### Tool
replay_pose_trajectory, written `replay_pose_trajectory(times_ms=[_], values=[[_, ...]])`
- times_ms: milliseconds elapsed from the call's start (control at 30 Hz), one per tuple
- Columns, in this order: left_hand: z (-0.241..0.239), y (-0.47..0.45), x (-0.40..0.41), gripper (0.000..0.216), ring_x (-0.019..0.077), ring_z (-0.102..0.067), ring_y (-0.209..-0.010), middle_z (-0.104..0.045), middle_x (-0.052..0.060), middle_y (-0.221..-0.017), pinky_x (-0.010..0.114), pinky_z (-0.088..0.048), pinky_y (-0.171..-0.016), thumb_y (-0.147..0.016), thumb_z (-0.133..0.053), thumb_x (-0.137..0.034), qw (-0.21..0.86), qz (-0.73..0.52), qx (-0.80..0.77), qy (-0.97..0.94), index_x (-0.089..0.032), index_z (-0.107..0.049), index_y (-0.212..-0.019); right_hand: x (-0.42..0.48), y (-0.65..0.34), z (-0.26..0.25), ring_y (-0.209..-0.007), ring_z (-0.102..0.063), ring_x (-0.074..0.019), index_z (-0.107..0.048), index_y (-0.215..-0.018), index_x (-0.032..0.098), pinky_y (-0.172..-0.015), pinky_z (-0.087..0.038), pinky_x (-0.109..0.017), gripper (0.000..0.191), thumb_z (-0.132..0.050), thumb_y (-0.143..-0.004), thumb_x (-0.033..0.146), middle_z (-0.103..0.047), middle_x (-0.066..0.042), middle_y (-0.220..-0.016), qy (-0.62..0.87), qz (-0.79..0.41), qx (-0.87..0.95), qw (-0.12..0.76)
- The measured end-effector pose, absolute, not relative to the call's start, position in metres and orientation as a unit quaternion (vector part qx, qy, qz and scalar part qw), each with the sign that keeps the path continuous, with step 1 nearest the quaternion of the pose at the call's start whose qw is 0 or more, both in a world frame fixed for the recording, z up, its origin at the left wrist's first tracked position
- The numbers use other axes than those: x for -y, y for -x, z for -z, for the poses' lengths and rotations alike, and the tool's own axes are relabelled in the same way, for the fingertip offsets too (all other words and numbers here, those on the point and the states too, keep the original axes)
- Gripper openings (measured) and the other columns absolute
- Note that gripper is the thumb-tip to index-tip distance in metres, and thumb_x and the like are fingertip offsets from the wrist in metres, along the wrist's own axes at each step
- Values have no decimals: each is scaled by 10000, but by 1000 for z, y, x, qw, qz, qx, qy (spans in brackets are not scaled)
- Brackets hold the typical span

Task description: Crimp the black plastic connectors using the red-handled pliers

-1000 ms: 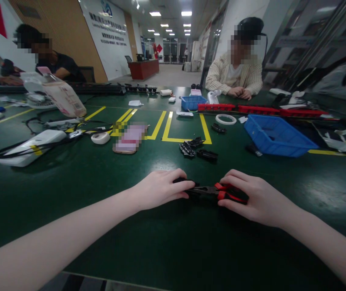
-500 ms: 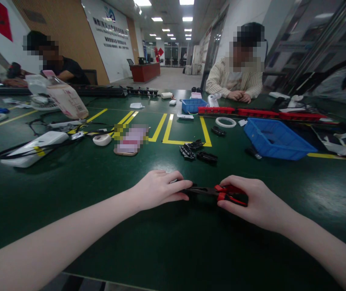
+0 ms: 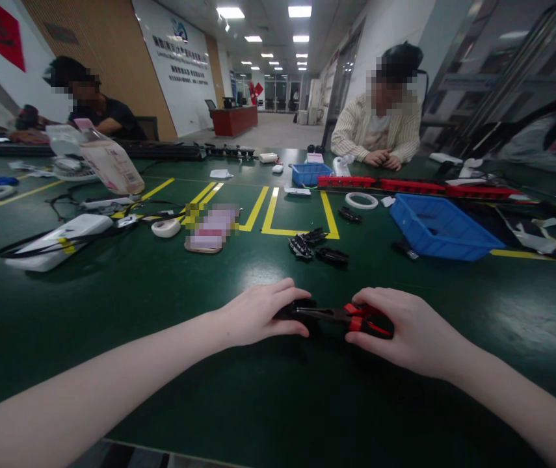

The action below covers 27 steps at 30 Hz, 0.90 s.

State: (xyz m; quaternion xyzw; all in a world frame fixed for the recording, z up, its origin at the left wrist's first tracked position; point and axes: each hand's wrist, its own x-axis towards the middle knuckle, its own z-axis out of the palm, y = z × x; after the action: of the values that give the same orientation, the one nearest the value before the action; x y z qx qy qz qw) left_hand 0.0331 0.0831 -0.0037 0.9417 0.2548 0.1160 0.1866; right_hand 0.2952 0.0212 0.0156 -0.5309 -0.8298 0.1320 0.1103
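My right hand [image 3: 397,328] is closed around the red and black handles of a pair of needle-nose pliers [image 3: 324,314]. The plier jaws point left and reach a small black plastic part [image 3: 293,311]. Thumb and fingers of my left hand [image 3: 261,315] grip that part from its left side; some of it is hidden by the fingers. Whether the jaws are clamped on it I cannot tell. Beyond my hands lie several similar black parts [image 3: 332,256] on the green table [image 3: 199,396].
A blue bin [image 3: 448,227] stands at the right, with a small black item [image 3: 405,250] beside it. To the left are a phone [image 3: 213,229], a tape roll [image 3: 165,227], a white power bank [image 3: 58,242] with a black cable and a tilted bottle [image 3: 112,162]. Two people sit across the table.
My left fingers have spread and shifted around the black part, so more of it shows. The pliers and right hand have moved slightly left.
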Motion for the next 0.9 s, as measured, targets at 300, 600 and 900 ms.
replay_pose_trajectory(times_ms=[300, 600, 900], values=[[1, -34, -82, 530, 174, -600, -888, -556, 32, -1089, 261, -470, -691, -829, -668, -446, 222, -93, -256, -936, -196, -466, -1250, -20, -300, -20, -708, -595, -181, -576, -942, 208, -599, -466, -314, 328, -564, -830, 516, -646, -49, -857, 519, -111, 837, 134], [0, -33, -77, 378, 175, -604, -871, -575, 36, -1078, 280, -476, -700, -883, -608, -383, 248, -124, -259, -925, -203, -484, -1192, -20, -300, -18, -724, -606, -174, -564, -961, 207, -593, -482, -292, 311, -604, -814, 478, -646, -53, -891, 508, -122, 840, 148], [-3, -31, -73, 383, 188, -623, -973, -622, 50, -1128, 322, -505, -817, -884, -598, -327, 308, -195, -264, -893, -203, -453, -1217, -13, -299, -21, -706, -604, -164, -564, -977, 209, -572, -483, -270, 288, -614, -814, 441, -635, -53, -876, 485, -99, 852, 171]])
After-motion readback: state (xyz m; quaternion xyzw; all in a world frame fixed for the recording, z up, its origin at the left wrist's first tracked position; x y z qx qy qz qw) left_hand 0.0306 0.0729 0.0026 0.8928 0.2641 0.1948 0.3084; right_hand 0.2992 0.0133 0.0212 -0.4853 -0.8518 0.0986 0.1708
